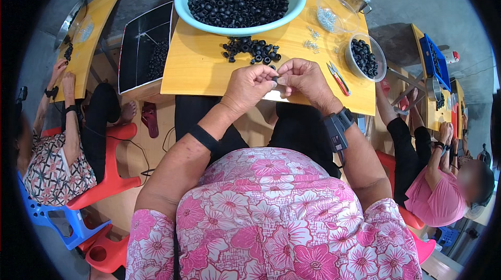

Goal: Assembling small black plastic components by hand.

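1. At the near edge of the yellow table (198,71), the left hand (249,86) and the right hand (305,79) meet fingertip to fingertip.
2. Both hands pinch one small black ring (275,78) between them; the left thumb and forefinger close on it from the left, the right fingers from the right.
3. Just beyond the hands, a loose pile of black rings (252,49) lies on the table.
4. Behind that pile stands a light blue basin (182,3) heaped with more black rings.
5. To the right of the hands, red-handled snips (338,78) lie on the table, near a clear bowl (377,50) holding black rings.
6. Small metal parts (312,45) lie scattered between the pile and that bowl; another clear bowl (342,6) farther back holds more of them.
7. On either side, other people sit on red chairs at their own yellow tables.
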